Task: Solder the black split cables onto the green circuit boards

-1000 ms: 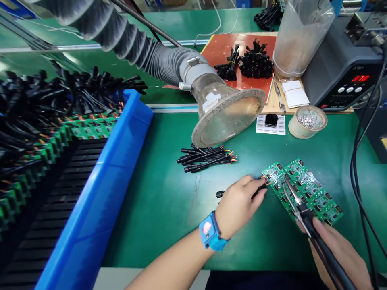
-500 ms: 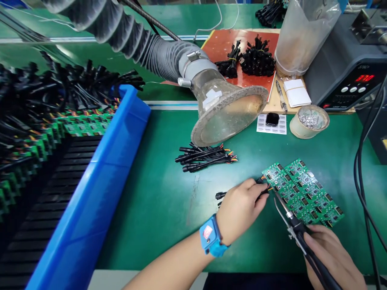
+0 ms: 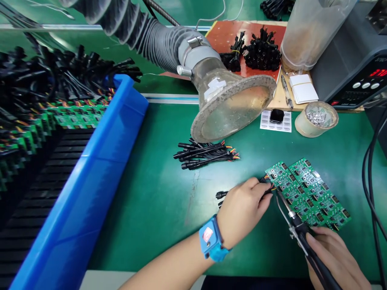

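Observation:
My left hand [image 3: 242, 209] grips a black cable [image 3: 222, 195] close to its stripped orange and yellow wires, which reach the left edge of a green circuit board panel [image 3: 308, 195]. My right hand [image 3: 335, 257] holds a black-handled soldering iron [image 3: 314, 251]. Its thin metal tip rests at that same edge, right beside the wire ends. The solder joint itself is hidden by the tip and my fingers. A blue wrist strap [image 3: 211, 238] circles my left wrist.
A grey fume extractor hood [image 3: 232, 108] hangs low over the green bench mat. A bundle of black cables [image 3: 205, 155] lies beyond my hands. A blue bin wall [image 3: 90, 173] runs along the left, with finished boards behind it. A soldering station [image 3: 356, 76] stands at the right.
The iron has swung from lying across the boards to the panel's left edge, uncovering the boards. The left hand stays at that edge, and the whole scene has drifted slightly with my head.

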`<state>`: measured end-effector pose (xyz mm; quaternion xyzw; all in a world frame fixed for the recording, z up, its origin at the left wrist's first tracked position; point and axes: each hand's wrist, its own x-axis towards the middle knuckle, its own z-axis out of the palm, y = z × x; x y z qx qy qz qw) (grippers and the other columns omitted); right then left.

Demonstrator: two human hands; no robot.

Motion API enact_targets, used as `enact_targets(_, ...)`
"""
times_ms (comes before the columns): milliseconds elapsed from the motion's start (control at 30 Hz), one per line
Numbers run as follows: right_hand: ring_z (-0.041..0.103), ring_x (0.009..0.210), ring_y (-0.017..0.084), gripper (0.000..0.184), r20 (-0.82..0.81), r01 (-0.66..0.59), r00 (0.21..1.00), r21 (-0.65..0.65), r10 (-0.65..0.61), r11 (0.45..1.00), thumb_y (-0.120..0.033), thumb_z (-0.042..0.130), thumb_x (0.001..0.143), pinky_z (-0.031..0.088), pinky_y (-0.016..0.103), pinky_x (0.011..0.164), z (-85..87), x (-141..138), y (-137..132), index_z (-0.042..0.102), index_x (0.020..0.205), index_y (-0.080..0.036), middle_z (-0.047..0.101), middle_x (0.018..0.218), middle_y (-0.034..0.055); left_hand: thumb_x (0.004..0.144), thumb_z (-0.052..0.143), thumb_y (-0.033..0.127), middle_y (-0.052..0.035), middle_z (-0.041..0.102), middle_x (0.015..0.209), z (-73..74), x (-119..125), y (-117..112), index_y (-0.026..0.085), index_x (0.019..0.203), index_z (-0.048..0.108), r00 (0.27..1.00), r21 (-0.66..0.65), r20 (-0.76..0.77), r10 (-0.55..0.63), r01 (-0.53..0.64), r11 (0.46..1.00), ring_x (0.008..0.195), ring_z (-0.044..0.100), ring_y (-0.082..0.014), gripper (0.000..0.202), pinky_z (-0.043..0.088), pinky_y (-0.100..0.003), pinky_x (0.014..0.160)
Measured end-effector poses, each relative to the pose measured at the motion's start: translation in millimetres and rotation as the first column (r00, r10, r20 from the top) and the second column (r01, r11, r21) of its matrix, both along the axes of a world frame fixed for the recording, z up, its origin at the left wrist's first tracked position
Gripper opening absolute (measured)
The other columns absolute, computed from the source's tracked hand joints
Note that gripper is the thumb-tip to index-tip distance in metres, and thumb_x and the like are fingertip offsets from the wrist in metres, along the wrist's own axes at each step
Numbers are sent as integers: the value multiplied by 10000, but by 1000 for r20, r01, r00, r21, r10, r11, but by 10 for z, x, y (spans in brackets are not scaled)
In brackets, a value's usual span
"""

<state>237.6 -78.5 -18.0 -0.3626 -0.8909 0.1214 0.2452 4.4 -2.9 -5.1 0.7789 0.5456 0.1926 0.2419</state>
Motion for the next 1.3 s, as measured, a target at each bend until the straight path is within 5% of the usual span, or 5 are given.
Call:
enact_targets(167, 651, 859, 182, 502, -83, 124, 989, -16, -125, 992, -127, 460, 872, 500, 384, 866, -68, -26, -45, 364, 1363, -160, 684, 818, 59, 824, 584, 198, -33, 622, 798, 1, 3, -7, 168, 1022, 651, 1000, 8, 2, 15, -15, 1000, 551, 564, -117, 211, 505, -251, 542)
enact_targets(267, 656, 799, 159, 513, -105, 42, 994, 6, -41, 999, -103, 498, 845, 521, 331, 821, -40, -103, -62, 393, 1345, -152, 668, 751, 35, 831, 576, 210, -32, 620, 793, -4, 8, -12, 172, 1016, 652, 1000, 5, 1, 14, -14, 1000, 561, 570, -119, 203, 504, -248, 544)
enact_targets(400, 651, 868, 203, 471, -149, 203, 967, -37, -206, 978, -91, 470, 842, 527, 401, 812, -47, -60, -78, 432, 1307, -159, 662, 748, 51, 830, 575, 209, -36, 622, 805, -5, 12, -13, 172, 1019, 652, 1000, -8, 9, 15, -15, 1000, 601, 593, -133, 207, 514, -256, 561)
enact_targets(567, 661, 874, 218, 557, -20, 5, 1000, -6, -5, 1000, -129, 555, 816, 578, 323, 722, -206, 191, -76, 376, 1343, -145, 686, 798, 60, 831, 572, 211, -35, 624, 812, 7, 13, -14, 175, 1024, 650, 1000, -1, -4, 18, -18, 1000, 578, 584, -126, 211, 516, -254, 557)
enact_targets(1300, 652, 843, 201, 452, -11, 121, 993, -4, -121, 993, -218, 514, 864, 561, 351, 766, -182, 30, -123, 430, 1304, -159, 659, 895, 53, 840, 550, 212, -40, 637, 778, -6, 48, -40, 163, 1011, 649, 999, 23, -7, 34, -34, 999, 582, 590, -137, 203, 525, -273, 565)
